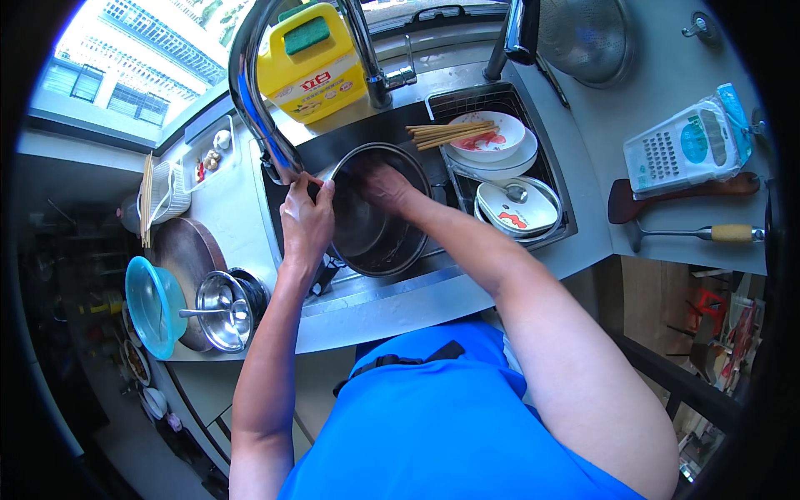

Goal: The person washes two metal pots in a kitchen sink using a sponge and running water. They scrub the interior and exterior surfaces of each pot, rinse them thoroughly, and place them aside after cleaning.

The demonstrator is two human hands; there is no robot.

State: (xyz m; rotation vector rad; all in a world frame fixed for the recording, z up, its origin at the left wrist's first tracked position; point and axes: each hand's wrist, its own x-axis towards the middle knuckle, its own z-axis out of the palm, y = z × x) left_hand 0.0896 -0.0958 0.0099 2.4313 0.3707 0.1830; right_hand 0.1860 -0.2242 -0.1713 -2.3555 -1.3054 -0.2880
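A dark metal pot (pixel 375 237) stands tilted in the sink (pixel 400 128). My left hand (pixel 307 212) is at the pot's left rim, with thumb and forefinger pinched close to the spout of the chrome faucet (pixel 265 119); whether it grips the rim is unclear. Down inside the pot is my right hand (pixel 382 187), blurred, its fingertips hard to make out, so what it holds cannot be told. Right of the pot, a black dish rack (pixel 465 100) bears a floral bowl (pixel 490 147) with wooden chopsticks (pixel 450 132) across it, and stacked plates (pixel 531 209) with a metal spoon (pixel 515 192).
A yellow detergent jug (pixel 312 69) carries a green scouring pad (pixel 307 35) behind the sink. At left are a round cutting board (pixel 187 250), a turquoise basin (pixel 153 306) and metal bowls (pixel 222 312). A colander (pixel 584 44), grater (pixel 681 147) and wooden spatula (pixel 625 203) lie right.
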